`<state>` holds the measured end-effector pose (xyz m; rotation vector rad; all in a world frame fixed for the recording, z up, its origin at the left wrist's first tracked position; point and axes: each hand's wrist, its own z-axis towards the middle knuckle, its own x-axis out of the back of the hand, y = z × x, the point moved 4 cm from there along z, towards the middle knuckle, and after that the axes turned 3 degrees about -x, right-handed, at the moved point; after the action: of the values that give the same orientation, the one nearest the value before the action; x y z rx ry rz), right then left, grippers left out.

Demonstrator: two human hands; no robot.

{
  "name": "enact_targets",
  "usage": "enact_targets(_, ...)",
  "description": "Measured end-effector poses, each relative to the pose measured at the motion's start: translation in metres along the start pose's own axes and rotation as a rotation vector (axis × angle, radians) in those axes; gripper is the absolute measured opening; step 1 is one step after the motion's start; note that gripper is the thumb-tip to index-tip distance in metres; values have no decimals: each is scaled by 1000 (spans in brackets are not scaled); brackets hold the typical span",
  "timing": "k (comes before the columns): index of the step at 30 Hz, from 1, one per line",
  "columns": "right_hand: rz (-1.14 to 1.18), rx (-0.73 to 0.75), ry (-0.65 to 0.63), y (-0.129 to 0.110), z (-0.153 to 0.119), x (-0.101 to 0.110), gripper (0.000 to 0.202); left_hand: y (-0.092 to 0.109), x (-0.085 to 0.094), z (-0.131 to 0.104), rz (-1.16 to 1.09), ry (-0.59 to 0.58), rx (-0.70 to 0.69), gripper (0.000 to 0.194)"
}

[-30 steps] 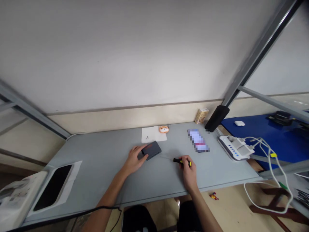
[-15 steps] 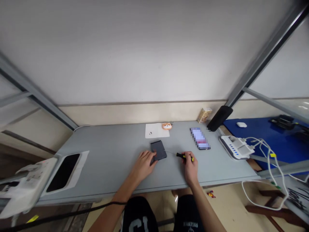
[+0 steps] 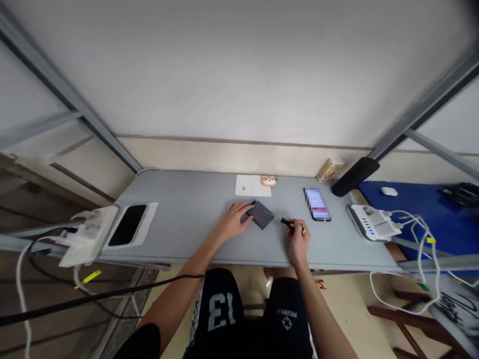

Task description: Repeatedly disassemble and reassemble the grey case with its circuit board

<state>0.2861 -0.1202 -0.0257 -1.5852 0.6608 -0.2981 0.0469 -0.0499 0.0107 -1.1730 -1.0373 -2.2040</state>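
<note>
A dark grey, flat square device (image 3: 261,215) rests turned at an angle on the grey table. My left hand (image 3: 236,219) grips its left corner between thumb and fingers. My right hand (image 3: 298,239) is closed around the black and yellow handle of a screwdriver (image 3: 290,224), whose thin shaft points left over the device. Behind the device lies a white sheet (image 3: 250,187) with several tiny dark pieces (image 3: 243,188) on it. An orange and white animal-faced item (image 3: 268,181) sits at the sheet's right end.
A phone (image 3: 317,204) lies at the right, near a black cylinder (image 3: 355,176), a small box (image 3: 330,170) and a power strip (image 3: 368,224) with white cables. At the left are a dark phone (image 3: 127,225) on white paper and another power strip (image 3: 95,234).
The device has been turned on the table, and my left hand now holds it by a corner. The view has shifted, showing more at the left. My right hand keeps the screwdriver.
</note>
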Motion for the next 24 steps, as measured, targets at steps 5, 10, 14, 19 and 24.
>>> enact_targets(5,-32,32,-19,-6,-4,-1,44,-9,-3,-7,5,-34,21,43)
enact_targets(10,-244,159,-148,-9,-4,-6,50,-8,-7,-13,33,30,51,33)
enact_targets(14,-431,369,-246,-10,-5,-17,43,-8,-6,-14,83,53,42,28)
enact_targets(19,-653,453,-417,-11,-17,-32,37,-8,-6,-14,113,43,58,26)
enact_targets(24,-804,550,-512,-13,-31,-38,36,-9,-8,-13,146,27,96,26)
